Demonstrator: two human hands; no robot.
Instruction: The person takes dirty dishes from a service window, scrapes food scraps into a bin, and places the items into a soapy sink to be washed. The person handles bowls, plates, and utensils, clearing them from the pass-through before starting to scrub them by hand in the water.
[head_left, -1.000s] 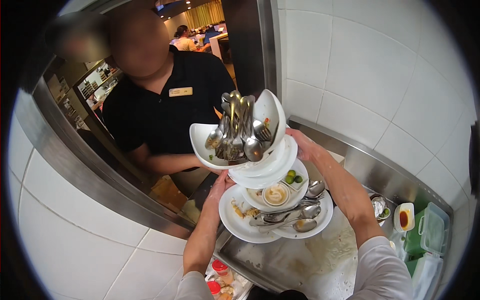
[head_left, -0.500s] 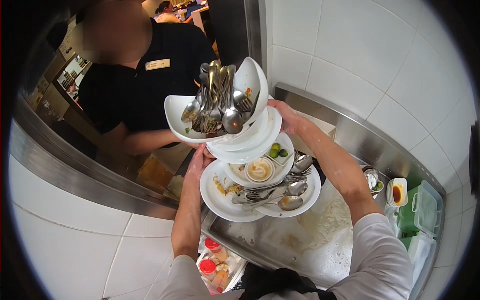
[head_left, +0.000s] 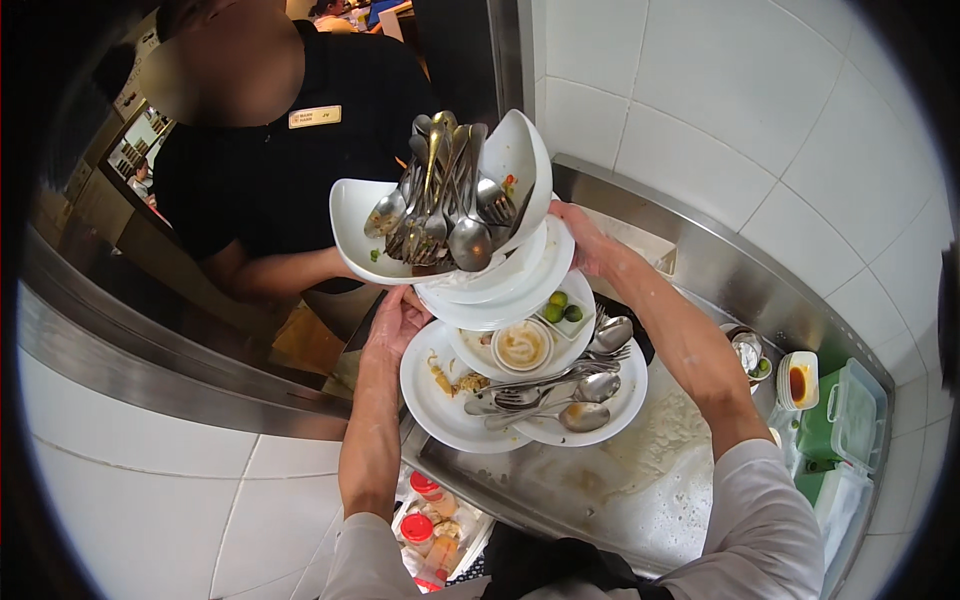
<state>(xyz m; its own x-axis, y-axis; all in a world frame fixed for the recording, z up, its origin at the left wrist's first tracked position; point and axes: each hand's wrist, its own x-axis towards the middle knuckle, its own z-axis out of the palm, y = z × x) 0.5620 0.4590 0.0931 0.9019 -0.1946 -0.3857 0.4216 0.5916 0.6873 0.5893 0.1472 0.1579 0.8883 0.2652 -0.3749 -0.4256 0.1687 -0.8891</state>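
Both my hands hold a stack of white plates (head_left: 497, 311) at its sides. My left hand (head_left: 398, 318) is closed on the left edge, beneath a large tilted white bowl (head_left: 365, 225). My right hand (head_left: 588, 240) grips the far right edge; its fingertips are hidden behind the plates. Dirty spoons and forks (head_left: 440, 200) fill the bowl. Below, more white plates (head_left: 450, 420) carry noodle scraps, loose spoons (head_left: 585, 417) and forks, a small foamy cup (head_left: 522, 345) and green citrus fruits (head_left: 558, 305). What supports these lower plates is hidden.
A person in a black shirt (head_left: 330, 170) stands across the opening, one forearm (head_left: 300, 270) reaching the bowl. Below is a wet steel counter (head_left: 640, 480). To the right are stacked sauce dishes (head_left: 798, 382) and a green bin (head_left: 820, 420); red-lidded jars (head_left: 418, 527) sit lower left.
The upper plates and my right hand have shifted slightly right and down. The other person's hand, seen beneath the bowl before, has drawn back left. My hands keep their hold.
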